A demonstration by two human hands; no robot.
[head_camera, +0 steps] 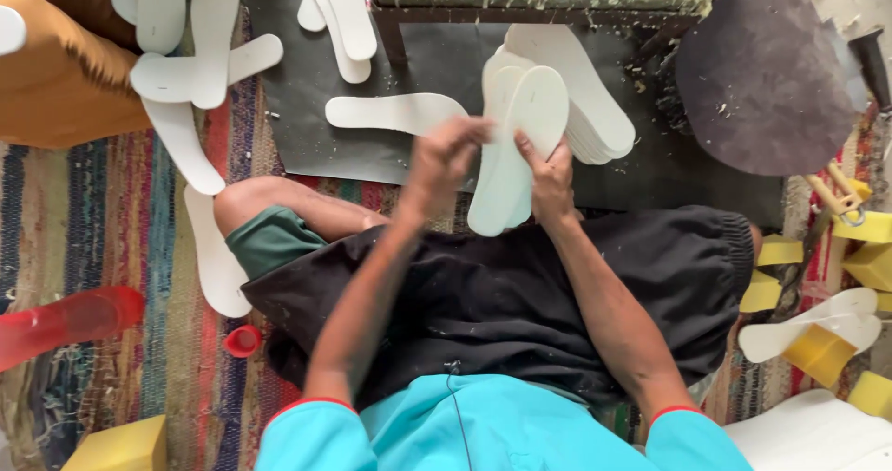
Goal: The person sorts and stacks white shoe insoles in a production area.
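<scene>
1. Insoles (509,155), a small white stack, stand upright over the lap, near the dark mat (307,109).
2. Right hand (550,181) grasps the stack's right edge; left hand (444,163) pinches its left edge near the top.
3. Step, I judge: squaring or pairing the pieces.
4. Next calls for flush edges.
5. Farther right lies a fanned pile (595,109).

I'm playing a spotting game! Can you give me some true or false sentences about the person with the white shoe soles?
1. Both hands hold white soles. True: the left hand and right hand both grip them.
2. The small cap on the rug is blue. False: it is red.
3. A stack of soles lies on the dark sheet. True.
4. The foam blocks are green. False: they are yellow.
</scene>
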